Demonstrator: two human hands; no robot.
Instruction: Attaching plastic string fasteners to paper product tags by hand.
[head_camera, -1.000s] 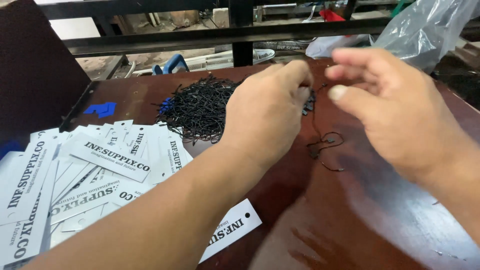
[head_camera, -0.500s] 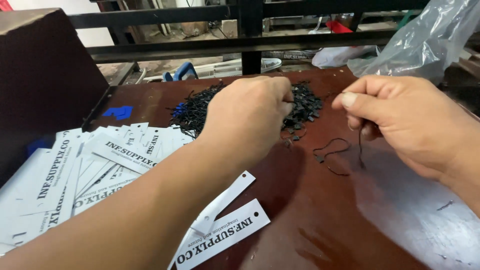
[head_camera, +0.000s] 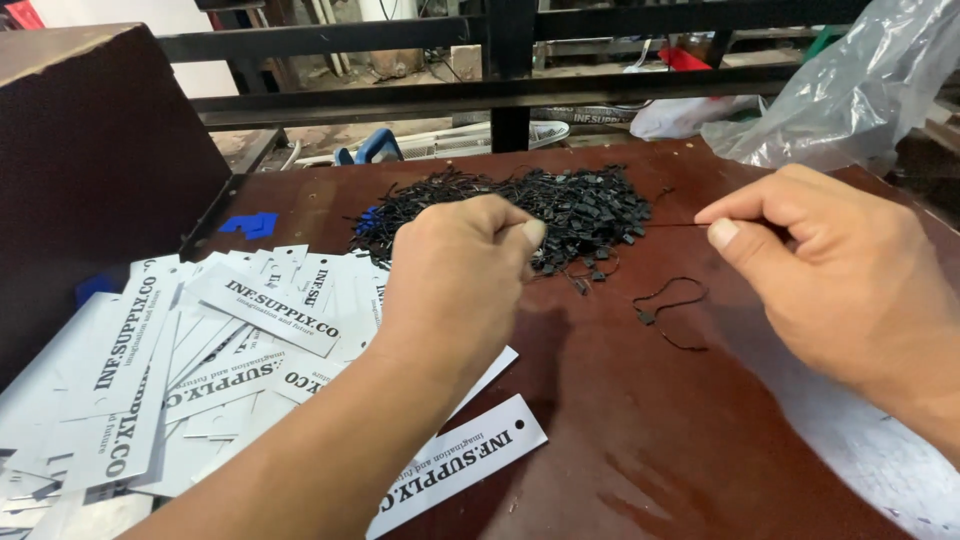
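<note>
String (head_camera: 672, 225), thin and black, runs taut between the two hands, above the far middle of the table (head_camera: 640, 430). Half a second ago the hands were closer together and the string hung slack in loops; now they have drawn apart, the left hand (head_camera: 455, 275) toward the near left and the right hand (head_camera: 830, 270) to the right. The left hand is curled into a fist, thumb pressed to forefinger at one end of the string. The right hand pinches the other end between thumb and forefinger, its other fingers folded loosely.

A second loop (head_camera: 668, 312) of string with a small fastener lies flat just near of the taut one. Behind the left hand sits a pile (head_camera: 560, 205) of tangled black strings with tiny plastic locks.

The table is dark red-brown, smooth and slightly glossy, with pale scuffs at the near right. White card tags (head_camera: 190, 350), long and narrow with black print, fan out on the left; one (head_camera: 460, 465) lies alone nearer. A crumpled clear plastic bag (head_camera: 850, 90) sits far right, a black metal frame (head_camera: 510, 90) crosses the back, and a dark board (head_camera: 90, 170) stands at far left.
</note>
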